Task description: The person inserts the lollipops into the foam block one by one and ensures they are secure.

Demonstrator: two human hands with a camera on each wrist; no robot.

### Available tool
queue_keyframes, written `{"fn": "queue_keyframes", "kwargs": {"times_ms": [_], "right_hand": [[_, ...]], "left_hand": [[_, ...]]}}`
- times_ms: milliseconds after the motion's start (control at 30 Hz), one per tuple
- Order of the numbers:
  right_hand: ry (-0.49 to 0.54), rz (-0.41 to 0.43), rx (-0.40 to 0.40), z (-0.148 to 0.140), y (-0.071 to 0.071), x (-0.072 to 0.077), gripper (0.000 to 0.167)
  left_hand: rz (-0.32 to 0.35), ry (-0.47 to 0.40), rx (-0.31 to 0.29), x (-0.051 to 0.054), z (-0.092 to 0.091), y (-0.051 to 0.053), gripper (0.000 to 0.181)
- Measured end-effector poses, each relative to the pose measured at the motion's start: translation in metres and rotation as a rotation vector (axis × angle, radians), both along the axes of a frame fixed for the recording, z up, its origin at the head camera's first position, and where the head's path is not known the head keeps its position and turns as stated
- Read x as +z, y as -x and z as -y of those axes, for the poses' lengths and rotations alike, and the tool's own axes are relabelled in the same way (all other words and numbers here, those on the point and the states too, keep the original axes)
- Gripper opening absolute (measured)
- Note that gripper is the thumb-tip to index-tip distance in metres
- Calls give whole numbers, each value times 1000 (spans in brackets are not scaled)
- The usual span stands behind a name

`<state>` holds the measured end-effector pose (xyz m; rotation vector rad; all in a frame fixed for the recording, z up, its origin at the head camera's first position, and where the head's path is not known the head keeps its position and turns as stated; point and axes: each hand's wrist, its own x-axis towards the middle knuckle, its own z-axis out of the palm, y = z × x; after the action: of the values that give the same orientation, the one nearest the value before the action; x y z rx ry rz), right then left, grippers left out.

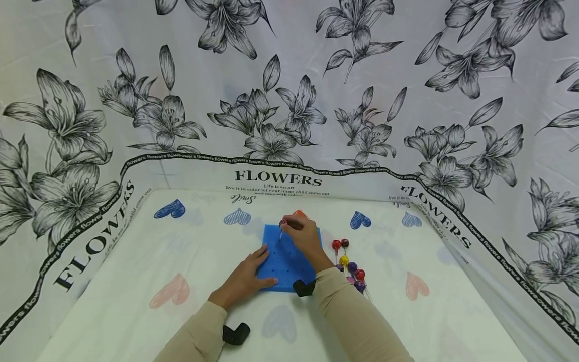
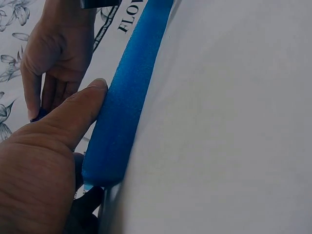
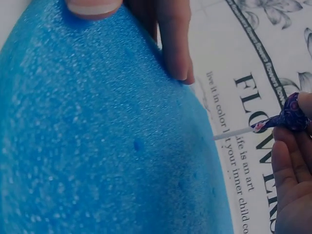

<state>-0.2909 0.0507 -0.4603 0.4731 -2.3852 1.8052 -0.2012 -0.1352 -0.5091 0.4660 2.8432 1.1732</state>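
Note:
A blue foam block [image 1: 289, 269] with small holes in its top lies on the table. My left hand [image 1: 246, 274] rests at its left side with fingers and thumb spread. In the left wrist view, the thumb lies against the block's side face [image 2: 122, 112]. Over the far part of the block, my right hand [image 1: 305, 239] pinches a lollipop [image 3: 290, 114] by its dark purple wrapped head. Its white stick points down at the foam in the head view. Whether the tip has entered a hole cannot be seen.
Several wrapped lollipops, among them a yellow one [image 1: 344, 261] and a red one [image 1: 336, 245], lie in a loose group right of the block, partly behind my right forearm. The white tablecloth [image 1: 135, 241] has printed hearts. A flower-print curtain [image 1: 289, 100] hangs behind.

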Motion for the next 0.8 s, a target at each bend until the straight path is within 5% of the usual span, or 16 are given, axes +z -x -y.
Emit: {"fn": "queue_keyframes", "kwargs": {"times_ms": [433, 800], "right_hand": [[-164, 30, -37, 4, 1, -10, 30], [-189, 24, 3, 4, 1, -16, 31]], "left_hand": [[-6, -14, -10, -1, 1, 0, 88], [-5, -10, -13, -2, 1, 1, 89]]}}
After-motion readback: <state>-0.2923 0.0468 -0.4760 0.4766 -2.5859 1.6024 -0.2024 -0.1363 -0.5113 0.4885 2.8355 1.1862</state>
